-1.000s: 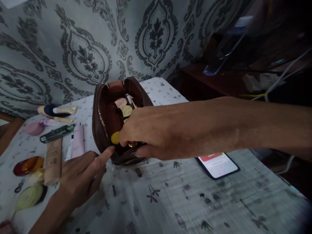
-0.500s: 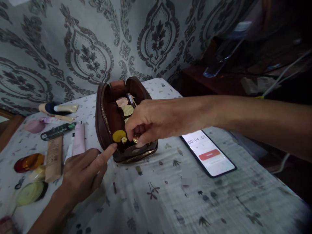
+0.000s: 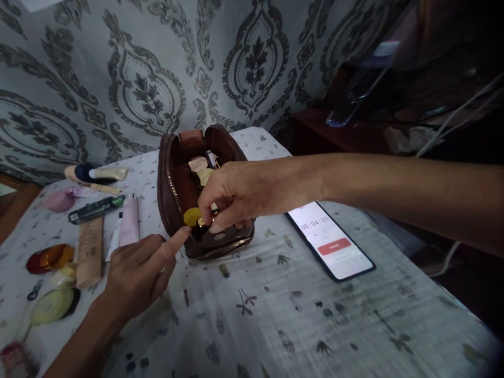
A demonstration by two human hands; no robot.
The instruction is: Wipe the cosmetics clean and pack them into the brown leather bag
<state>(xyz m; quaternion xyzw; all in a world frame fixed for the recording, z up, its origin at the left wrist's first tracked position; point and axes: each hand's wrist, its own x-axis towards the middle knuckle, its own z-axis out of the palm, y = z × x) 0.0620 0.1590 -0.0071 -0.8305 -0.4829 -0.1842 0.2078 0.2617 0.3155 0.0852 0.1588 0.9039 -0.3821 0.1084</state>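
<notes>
An unzipped brown leather toiletry bag (image 3: 167, 194) stands on the cloth in front of me. My right hand (image 3: 228, 197) reaches down into it from the right, thumb and index finger pinched at a small gold-topped item (image 3: 201, 222); its lower part is hidden. Beside that lies a yellow round lid (image 3: 192, 216). Deeper in the bag sit a pale pink round piece (image 3: 197, 164), a cream round piece (image 3: 205, 176) and a slim dark item. My left hand (image 3: 142, 265) has its index finger stretched to the bag's near left rim, the other fingers loosely bent, holding nothing.
Left of the bag lie a tan tube (image 3: 90, 252), a pink tube (image 3: 129, 220), a green-black tube (image 3: 94, 210), an amber item (image 3: 50, 258) and a yellow-lidded jar (image 3: 53, 306). A phone (image 3: 331, 241) showing a timer lies right. A clear bottle (image 3: 360, 86) stands behind.
My right hand has shifted slightly left inside the bag, its fingertips now at the gold-topped item near the yellow lid. My left index finger stays at the rim. The view has moved slightly.
</notes>
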